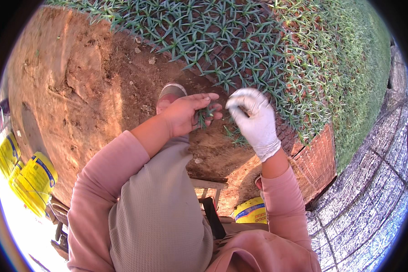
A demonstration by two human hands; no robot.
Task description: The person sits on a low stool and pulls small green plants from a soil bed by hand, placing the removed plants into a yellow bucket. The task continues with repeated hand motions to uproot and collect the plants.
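Note:
My left hand point(187, 114), bare, holds a few small green plantlets point(204, 116) in its curled fingers, with the thumb and forefinger extended above them. Just right of it is my right hand point(253, 119) in a thin white glove, its fingers bent round towards the thumb. The glove's fingertips are blurred, and whether they pinch anything is hidden. Beneath the glove, more green plantlets point(236, 136) show against the soil. Beyond both hands stand rows of spiky-leaved young plants point(221, 44) set in dark soil.
Bare reddish soil point(78, 74) spreads to the left. Yellow buckets point(37, 183) stand at the far left, and another yellow bucket point(251, 210) is below my right forearm. Paler dense plants point(353, 68) fill the right, beside reddish trays point(316, 163) and shiny woven ground cloth point(363, 193).

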